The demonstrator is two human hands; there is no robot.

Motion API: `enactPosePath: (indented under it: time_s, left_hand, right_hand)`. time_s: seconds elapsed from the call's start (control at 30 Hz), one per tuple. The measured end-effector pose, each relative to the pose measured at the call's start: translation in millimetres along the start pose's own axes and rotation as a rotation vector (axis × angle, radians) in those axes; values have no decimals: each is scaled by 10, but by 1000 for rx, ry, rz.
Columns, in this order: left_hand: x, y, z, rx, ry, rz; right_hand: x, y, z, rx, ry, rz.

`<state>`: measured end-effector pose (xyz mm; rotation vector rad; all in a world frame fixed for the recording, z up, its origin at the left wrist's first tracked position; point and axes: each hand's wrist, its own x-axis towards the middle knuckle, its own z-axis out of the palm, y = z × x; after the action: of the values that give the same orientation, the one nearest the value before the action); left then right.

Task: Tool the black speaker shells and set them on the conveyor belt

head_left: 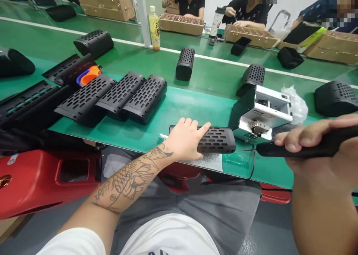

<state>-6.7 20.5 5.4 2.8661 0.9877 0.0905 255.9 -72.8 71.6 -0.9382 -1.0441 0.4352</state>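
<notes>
My left hand lies over a black slotted plastic housing, fingers across its left part and gripping it against the table. Under the housing is a sheet of bubble wrap. In my right hand is a black electric screwdriver, held level with its thin bit pointing left. The bit's tip shows just right of the housing, apart from it. A white and black screw feeder stands behind the screwdriver, with a metal block on its front.
Several similar housings lie to the left, near an orange and blue tape roll. More housings sit on the green belt. A yellow-labelled bottle stands by a post. Co-workers sit opposite behind cardboard boxes.
</notes>
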Motion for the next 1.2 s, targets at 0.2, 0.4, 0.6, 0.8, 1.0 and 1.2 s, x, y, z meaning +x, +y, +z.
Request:
enactPosePath:
  time_s: [0.2,0.4,0.6,0.8,1.0,1.2]
  left_hand:
    - [4,-6,32,-5,23,12]
    - [3,-8,42,-17,34,8]
    - [24,17,-21,-1,-26,-20]
    - [34,32,-68,0,-75,-31]
    - [49,33,-67,7,-84,-35]
    - [39,26,-73,9,-75,-28]
  right_hand:
    - [-127,-17,246,62,-184,-20]
    - [-143,141,323,64,-312,25]
    - [-145,185,330,66,-417,63]
    - [-157,190,334,65,-495,66]
    - [-126,237,329,52,-510,76]
    - [-141,128,323,18,-450,100]
